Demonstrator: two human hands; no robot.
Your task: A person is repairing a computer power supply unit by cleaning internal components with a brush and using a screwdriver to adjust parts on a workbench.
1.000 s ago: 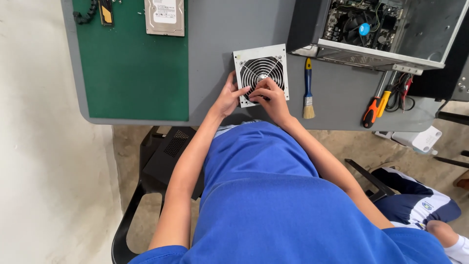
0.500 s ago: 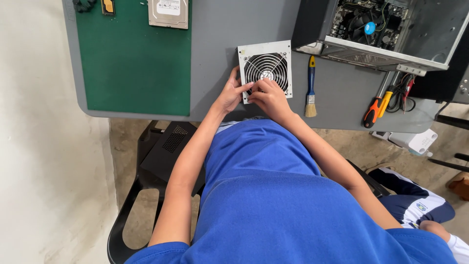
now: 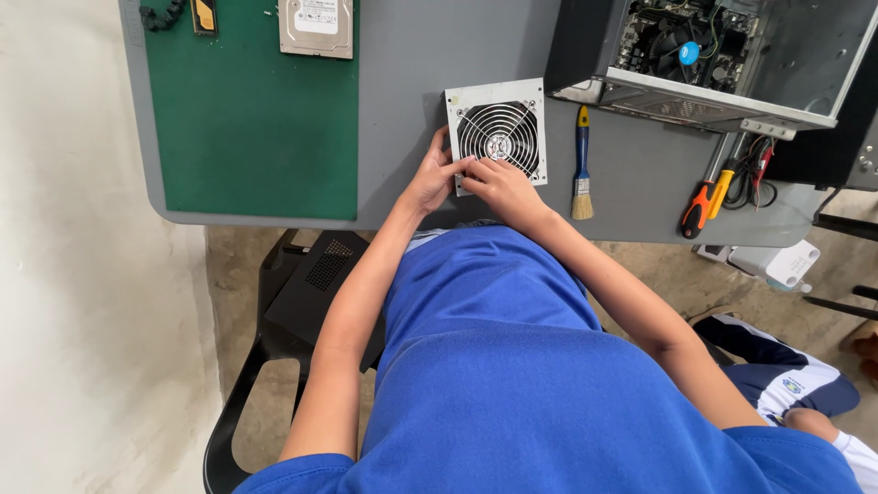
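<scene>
The left hand [image 3: 428,180] holds the near left corner of the grey fan box [image 3: 497,134], and the right hand [image 3: 498,183] presses its curled fingers on the round wire grill, but I cannot tell if it pinches anything. The fan box lies flat on the grey tabletop [image 3: 402,110], out of the open computer case [image 3: 722,55] beside it, with its grill on. A small brush [image 3: 582,165] and screwdrivers [image 3: 709,197] lie untouched to the right, and a hard drive [image 3: 316,27] sits on the green mat [image 3: 256,119].
</scene>
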